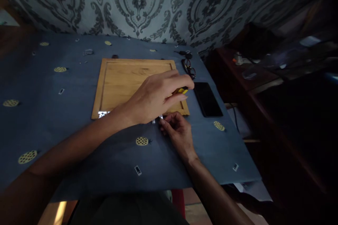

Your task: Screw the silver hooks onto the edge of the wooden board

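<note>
the left hand (155, 96) is reaching across the near right corner of the wooden tray (118, 77), its fingers closing in a pinch on a yellow tool (181, 90). the right hand (177, 132) is resting on the blue cloth (52, 119) just below, its fingertips pinching a silvery piece (160, 116) at the tray's front rim. a black phone (207, 99) is lying just right of the tray.

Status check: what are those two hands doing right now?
Left hand gripping yellow tool over wooden board. Right hand touching metal piece at board's edge. Phone lies alongside.
</note>
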Demonstrator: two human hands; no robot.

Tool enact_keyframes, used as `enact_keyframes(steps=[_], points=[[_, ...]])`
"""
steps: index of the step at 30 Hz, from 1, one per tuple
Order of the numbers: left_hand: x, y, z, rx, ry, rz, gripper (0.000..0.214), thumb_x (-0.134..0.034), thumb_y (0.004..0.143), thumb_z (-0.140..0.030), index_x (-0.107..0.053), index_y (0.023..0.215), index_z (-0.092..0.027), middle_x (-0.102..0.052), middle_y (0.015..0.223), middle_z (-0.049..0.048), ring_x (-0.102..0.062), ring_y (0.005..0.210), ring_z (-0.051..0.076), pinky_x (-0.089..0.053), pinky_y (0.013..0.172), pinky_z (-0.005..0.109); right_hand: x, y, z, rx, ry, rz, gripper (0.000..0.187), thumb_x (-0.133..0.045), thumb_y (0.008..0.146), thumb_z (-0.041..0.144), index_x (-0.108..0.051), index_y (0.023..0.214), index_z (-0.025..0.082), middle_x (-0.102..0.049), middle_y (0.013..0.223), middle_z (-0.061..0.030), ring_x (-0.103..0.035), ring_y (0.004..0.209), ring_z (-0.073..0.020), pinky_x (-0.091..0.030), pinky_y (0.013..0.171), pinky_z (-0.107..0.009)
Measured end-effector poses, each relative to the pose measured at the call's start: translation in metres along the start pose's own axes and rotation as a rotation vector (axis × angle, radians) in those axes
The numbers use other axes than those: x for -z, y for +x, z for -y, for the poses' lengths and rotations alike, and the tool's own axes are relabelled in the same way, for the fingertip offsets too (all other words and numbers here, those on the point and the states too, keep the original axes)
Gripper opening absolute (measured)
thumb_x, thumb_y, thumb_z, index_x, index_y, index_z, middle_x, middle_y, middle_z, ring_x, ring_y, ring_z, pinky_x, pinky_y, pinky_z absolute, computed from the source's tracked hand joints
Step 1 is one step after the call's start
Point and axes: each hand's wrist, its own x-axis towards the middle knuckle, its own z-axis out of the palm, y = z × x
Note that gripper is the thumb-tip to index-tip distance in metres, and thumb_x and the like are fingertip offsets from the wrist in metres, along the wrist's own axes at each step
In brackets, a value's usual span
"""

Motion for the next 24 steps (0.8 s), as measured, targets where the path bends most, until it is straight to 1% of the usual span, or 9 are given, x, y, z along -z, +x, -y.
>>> enact_keyframes(steps=[3,7,10,12,14,16,20,22,24], points=[[0.000,0.003,0.000,0.040,-0.064,-0.003,0.024,-0.059,0.093,-0.012,-0.065,0.116,-0.017,-0.073,0.107,0.0041,-0.069,0.086,0.013,-0.058,0.081,0.026,0.002,0.003,-0.001,0.003,0.034,0.042,0.033,-0.079,0.077,0.044,-0.055,0.075,0.022,-0.058,0.060,0.0051,-0.053,0.051,-0.0106,-0.046,0.049,-0.022],[-0.006,-0.001,0.003,0.064,-0.126,-0.038,0.021,-0.056,0.095,-0.015,-0.064,0.115,-0.017,-0.072,0.112,0.0054,-0.069,0.095,0.013,-0.058,0.080,0.023,0.006,0.007,0.001,-0.013,0.048,0.104,0.032,-0.080,0.076,0.044,-0.056,0.076,0.022,-0.059,0.060,0.0044,-0.055,0.052,-0.0112,-0.045,0.047,-0.022],[-0.014,-0.005,0.005,0.069,-0.128,-0.109,0.019,-0.062,0.095,-0.023,-0.064,0.113,-0.019,-0.070,0.112,0.0057,-0.067,0.099,0.015,-0.059,0.078,0.024,0.009,0.009,0.001,-0.027,0.054,0.141,0.032,-0.081,0.075,0.043,-0.056,0.076,0.022,-0.059,0.061,0.0047,-0.056,0.053,-0.0111,-0.046,0.047,-0.021],[-0.018,-0.007,0.006,0.079,-0.100,-0.167,0.018,-0.067,0.093,-0.025,-0.065,0.110,-0.020,-0.070,0.109,0.0051,-0.066,0.096,0.016,-0.060,0.078,0.025,0.010,0.010,0.001,-0.021,0.061,0.156,0.033,-0.081,0.076,0.043,-0.056,0.076,0.022,-0.058,0.062,0.0051,-0.056,0.053,-0.0108,-0.045,0.046,-0.021],[-0.020,-0.007,0.007,0.088,-0.069,-0.197,0.015,-0.068,0.092,-0.025,-0.066,0.107,-0.021,-0.070,0.107,0.0046,-0.065,0.092,0.016,-0.061,0.078,0.028,0.010,0.011,0.001,-0.012,0.069,0.166,0.032,-0.081,0.076,0.042,-0.056,0.076,0.022,-0.058,0.062,0.0054,-0.055,0.052,-0.0104,-0.045,0.045,-0.020],[-0.020,-0.008,0.007,0.091,-0.050,-0.196,0.015,-0.066,0.094,-0.024,-0.066,0.109,-0.021,-0.070,0.109,0.0047,-0.066,0.092,0.015,-0.062,0.080,0.028,0.011,0.011,0.001,-0.007,0.082,0.175,0.032,-0.080,0.077,0.042,-0.056,0.076,0.022,-0.057,0.063,0.0053,-0.055,0.053,-0.0102,-0.044,0.045,-0.020],[-0.017,-0.011,0.006,0.083,-0.051,-0.151,0.026,-0.062,0.096,-0.020,-0.064,0.122,-0.022,-0.071,0.118,0.0050,-0.070,0.098,0.014,-0.062,0.087,0.028,0.010,0.009,0.000,-0.001,0.079,0.159,0.028,-0.078,0.079,0.040,-0.056,0.076,0.022,-0.058,0.064,0.0045,-0.056,0.054,-0.0106,-0.045,0.045,-0.020],[-0.017,-0.011,0.005,0.074,-0.052,-0.137,0.027,-0.061,0.097,-0.020,-0.062,0.124,-0.021,-0.071,0.117,0.0048,-0.071,0.097,0.014,-0.062,0.086,0.027,0.010,0.008,0.000,0.005,0.071,0.143,0.027,-0.077,0.079,0.040,-0.056,0.077,0.022,-0.059,0.064,0.0042,-0.056,0.054,-0.0108,-0.044,0.045,-0.021],[-0.017,-0.011,0.004,0.043,-0.036,-0.140,0.024,-0.060,0.097,-0.020,-0.063,0.121,-0.019,-0.072,0.111,0.0048,-0.071,0.093,0.013,-0.061,0.083,0.025,0.009,0.007,-0.001,0.015,0.067,0.133,0.027,-0.077,0.080,0.040,-0.056,0.078,0.022,-0.059,0.063,0.0044,-0.055,0.053,-0.0107,-0.044,0.045,-0.021]])
